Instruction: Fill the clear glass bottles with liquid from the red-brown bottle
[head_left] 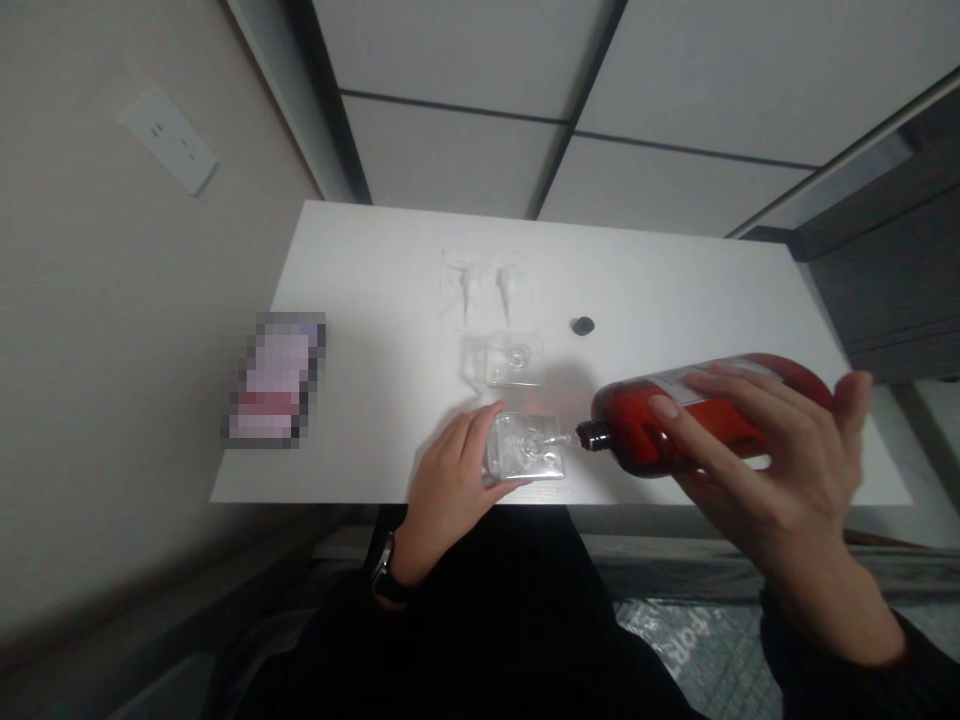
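My left hand is wrapped round the side of a clear square bottle with a round opening on top, near the table's front edge. Tilted almost level, a large red bottle with a pale label is in the grip of my right hand. Its black-rimmed mouth points left, and a clear stream runs from it toward the opening of the square bottle. Just behind stands a second clear square bottle. Two white pump tops lie farther back, and a small dark cap rests to their right.
All this is on a white table. A pixelated phone-shaped object is at its left edge. Pale cabinet panels rise behind the table, and a wall with a power outlet is on the left.
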